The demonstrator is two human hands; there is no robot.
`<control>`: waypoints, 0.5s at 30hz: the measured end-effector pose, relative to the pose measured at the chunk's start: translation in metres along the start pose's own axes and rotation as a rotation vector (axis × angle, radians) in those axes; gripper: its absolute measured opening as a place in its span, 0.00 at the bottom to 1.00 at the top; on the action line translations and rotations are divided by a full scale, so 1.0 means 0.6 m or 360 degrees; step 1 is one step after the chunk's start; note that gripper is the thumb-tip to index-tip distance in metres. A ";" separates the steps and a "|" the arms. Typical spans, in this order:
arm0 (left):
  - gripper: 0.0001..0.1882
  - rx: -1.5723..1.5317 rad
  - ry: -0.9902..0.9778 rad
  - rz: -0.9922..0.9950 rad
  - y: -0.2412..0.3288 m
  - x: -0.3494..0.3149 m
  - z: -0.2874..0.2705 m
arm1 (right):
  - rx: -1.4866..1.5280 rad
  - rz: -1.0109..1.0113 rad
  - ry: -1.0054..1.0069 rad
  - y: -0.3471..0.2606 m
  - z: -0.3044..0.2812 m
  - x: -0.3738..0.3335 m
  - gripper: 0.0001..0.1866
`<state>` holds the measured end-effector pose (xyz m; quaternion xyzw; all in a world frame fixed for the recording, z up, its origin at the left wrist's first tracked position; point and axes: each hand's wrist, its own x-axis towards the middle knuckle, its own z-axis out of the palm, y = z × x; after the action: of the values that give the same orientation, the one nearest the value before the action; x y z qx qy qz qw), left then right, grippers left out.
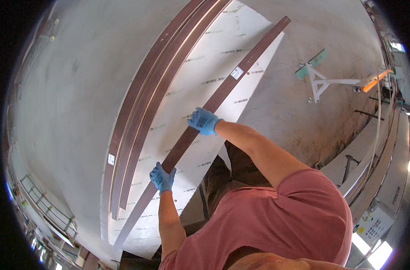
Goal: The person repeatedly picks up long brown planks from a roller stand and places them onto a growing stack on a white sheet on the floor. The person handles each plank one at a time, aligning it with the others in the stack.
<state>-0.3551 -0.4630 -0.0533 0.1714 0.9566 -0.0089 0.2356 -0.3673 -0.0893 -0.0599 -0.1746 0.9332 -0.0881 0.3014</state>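
A long dark-brown strip (pixel 223 92), like a narrow board, runs slantwise from the lower left to the far right. It bears a small white label (pixel 236 73). My left hand (pixel 163 177), in a blue glove, grips its nearer part. Farther along, my right hand (pixel 204 121), gloved in the same blue, has its fingers wrapped over the strip. Beneath lies a large white panel (pixel 193 94) covered in repeated small print. On the panel's left side, several more brown strips (pixel 157 96) lie lengthwise side by side, one with a white label (pixel 111 159).
A white metal stand (pixel 320 83) with a green plate and an orange end stands on the grey floor (pixel 277 112) at right. Long boards or beams (pixel 371 157) and a control box (pixel 374 225) line the right edge. A metal rack (pixel 47 204) stands at lower left.
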 end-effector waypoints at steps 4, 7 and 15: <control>0.45 -0.0157 -0.0131 -0.0092 -0.019 0.045 0.035 | -0.0115 -0.0064 0.0280 0.021 0.014 0.046 0.31; 0.44 -0.0089 0.0006 -0.0137 -0.025 0.062 0.036 | -0.0045 -0.0130 0.0424 0.024 0.004 0.087 0.25; 0.49 0.0101 -0.0080 -0.0426 -0.107 0.043 0.082 | -0.0224 -0.0199 0.0718 0.076 0.004 0.150 0.23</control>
<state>-0.3759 -0.5200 -0.1128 0.0492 0.9640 -0.0746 0.2506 -0.4465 -0.0812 -0.1221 -0.2285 0.9681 -0.0782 0.0663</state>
